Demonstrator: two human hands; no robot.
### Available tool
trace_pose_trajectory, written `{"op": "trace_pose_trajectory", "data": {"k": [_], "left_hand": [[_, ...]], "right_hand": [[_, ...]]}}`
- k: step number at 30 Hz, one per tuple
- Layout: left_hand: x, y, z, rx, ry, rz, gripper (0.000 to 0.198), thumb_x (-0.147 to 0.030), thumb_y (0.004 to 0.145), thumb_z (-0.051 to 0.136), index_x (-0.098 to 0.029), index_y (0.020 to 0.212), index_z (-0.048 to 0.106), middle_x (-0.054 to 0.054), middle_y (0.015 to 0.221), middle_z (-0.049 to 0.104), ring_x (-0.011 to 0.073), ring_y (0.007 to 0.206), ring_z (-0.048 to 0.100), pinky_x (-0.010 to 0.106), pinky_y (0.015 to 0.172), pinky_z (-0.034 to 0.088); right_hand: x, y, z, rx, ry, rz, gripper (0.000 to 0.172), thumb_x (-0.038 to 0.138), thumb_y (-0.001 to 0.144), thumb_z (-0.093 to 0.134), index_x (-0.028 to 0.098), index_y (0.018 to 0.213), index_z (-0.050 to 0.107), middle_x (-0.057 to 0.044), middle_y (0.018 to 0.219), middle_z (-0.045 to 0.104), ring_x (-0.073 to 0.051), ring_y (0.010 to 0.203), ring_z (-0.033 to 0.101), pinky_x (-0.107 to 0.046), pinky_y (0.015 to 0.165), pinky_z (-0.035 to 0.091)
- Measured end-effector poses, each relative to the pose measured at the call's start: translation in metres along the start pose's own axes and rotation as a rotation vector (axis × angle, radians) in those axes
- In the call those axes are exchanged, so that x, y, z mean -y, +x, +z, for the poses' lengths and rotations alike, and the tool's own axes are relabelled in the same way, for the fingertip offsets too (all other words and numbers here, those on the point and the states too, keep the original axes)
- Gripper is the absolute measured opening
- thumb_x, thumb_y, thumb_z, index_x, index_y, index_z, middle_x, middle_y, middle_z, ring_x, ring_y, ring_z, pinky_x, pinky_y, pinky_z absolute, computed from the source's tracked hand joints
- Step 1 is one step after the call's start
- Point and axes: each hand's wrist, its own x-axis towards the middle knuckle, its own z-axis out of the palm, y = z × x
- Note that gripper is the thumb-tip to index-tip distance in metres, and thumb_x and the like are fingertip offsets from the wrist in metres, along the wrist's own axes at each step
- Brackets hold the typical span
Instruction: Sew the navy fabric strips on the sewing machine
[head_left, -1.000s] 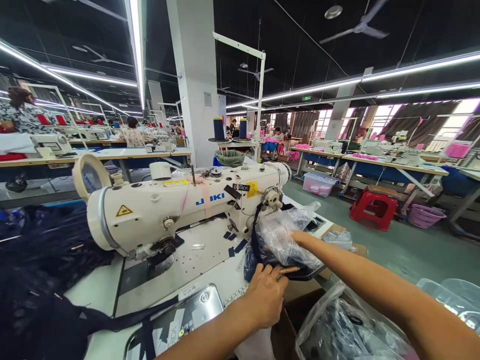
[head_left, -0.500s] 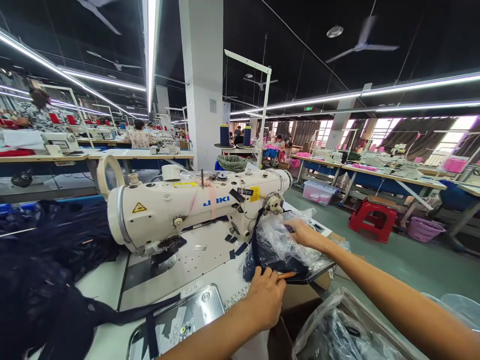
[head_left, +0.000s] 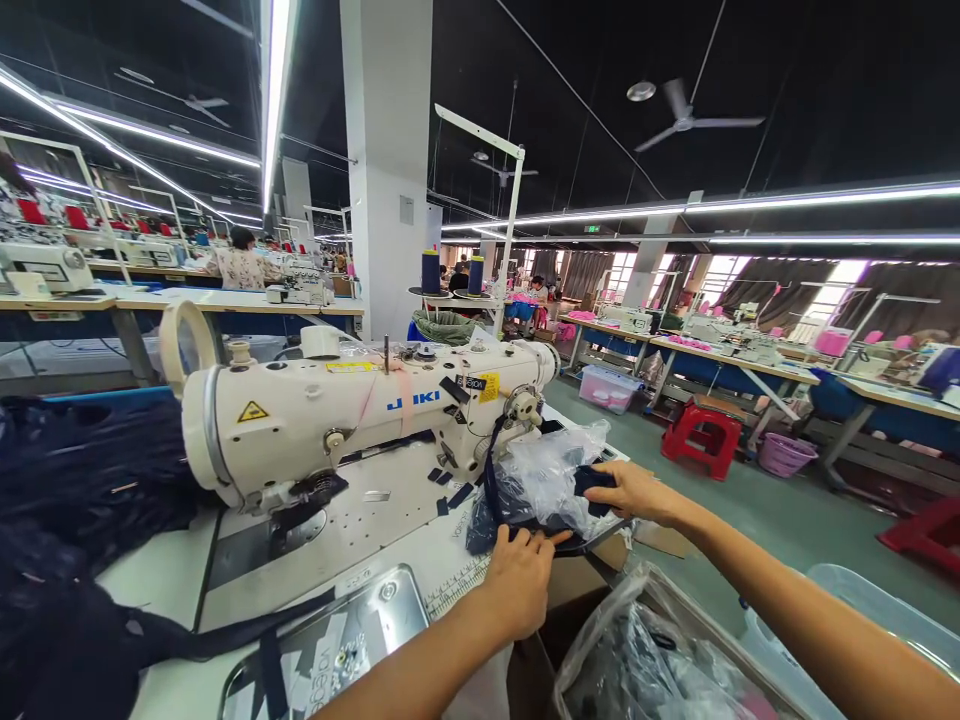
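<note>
My right hand [head_left: 637,492] pinches a small dark navy fabric piece [head_left: 591,482] at the right side of a clear plastic bag [head_left: 536,465]. More dark fabric shows through the plastic. At the bag's near edge, my left hand [head_left: 519,578] is closed with its fingers curled over the edge. A short orange-brown stick-like thing [head_left: 560,537] juts out beside these fingers; I cannot tell if they hold it. Just beyond is a white sewing machine [head_left: 375,405], with small dark fabric scraps [head_left: 459,495] on its bed. A dark strap [head_left: 491,470] hangs by the bag.
Dark fabric [head_left: 67,560] is heaped at the left. A metal tray [head_left: 401,600] holding labels lies in front of the machine. Below my right arm stands a plastic-lined box [head_left: 581,640] of bagged items. Red stools [head_left: 701,437] and other sewing tables are farther off.
My right hand has moved away from the bag's middle, and the dark fabric piece now shows clearly in its fingers. My left hand stays at the bag's edge. The view has turned right.
</note>
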Motion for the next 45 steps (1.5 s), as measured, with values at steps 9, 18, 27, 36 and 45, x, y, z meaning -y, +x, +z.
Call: {"op": "trace_pose_trajectory", "data": {"k": [9,18,27,36,45], "left_hand": [[0.001,0.011,0.002,-0.046,-0.122,0.008,0.057,-0.018,0.070,0.046,-0.017,0.127,0.037,0.011,0.118,0.052,0.0285,0.106,0.044,0.047,0.089,0.029],[-0.007,0.008,0.010,-0.033,0.004,-0.059,0.073,-0.033,0.070,0.059,-0.010,0.132,0.030,0.019,0.129,0.040,0.0335,0.115,0.035,0.052,0.096,0.023],[0.005,-0.117,-0.004,-0.028,0.188,0.105,0.021,-0.027,0.090,0.040,-0.018,0.101,0.055,0.006,0.103,0.060,0.0220,0.093,0.053,0.037,0.085,0.037],[0.083,-0.239,-0.063,-0.095,0.297,-0.454,0.011,-0.006,0.076,0.049,-0.015,0.075,0.056,0.003,0.080,0.060,0.0183,0.074,0.053,0.029,0.071,0.039],[0.139,-0.234,-0.035,-0.068,0.504,-0.501,0.026,0.006,0.075,0.038,-0.012,0.070,0.055,0.001,0.069,0.057,0.0162,0.069,0.052,0.039,0.091,0.031]], "right_hand": [[0.009,-0.041,-0.029,-0.070,0.255,-0.013,0.039,0.053,0.066,0.061,0.017,0.075,0.048,0.009,0.051,0.034,-0.003,0.040,0.025,-0.020,0.040,0.016],[0.065,-0.017,0.010,-0.008,0.369,-0.206,0.041,0.053,0.065,0.063,0.018,0.070,0.044,0.009,0.050,0.035,-0.003,0.039,0.026,-0.020,0.039,0.017],[0.114,0.056,0.159,-0.156,-0.417,-0.598,0.006,0.019,0.079,0.050,0.017,0.081,0.055,-0.005,0.078,0.061,-0.018,0.072,0.058,-0.025,0.060,0.040],[0.103,0.109,0.194,-0.133,-1.016,-0.509,0.032,0.003,0.079,0.039,0.018,0.100,0.057,-0.011,0.099,0.060,-0.023,0.089,0.059,-0.029,0.068,0.043],[0.096,0.115,0.177,-0.019,-0.686,-0.529,0.041,0.015,0.074,0.051,0.016,0.115,0.054,-0.012,0.119,0.053,-0.026,0.108,0.048,-0.037,0.086,0.037]]}}
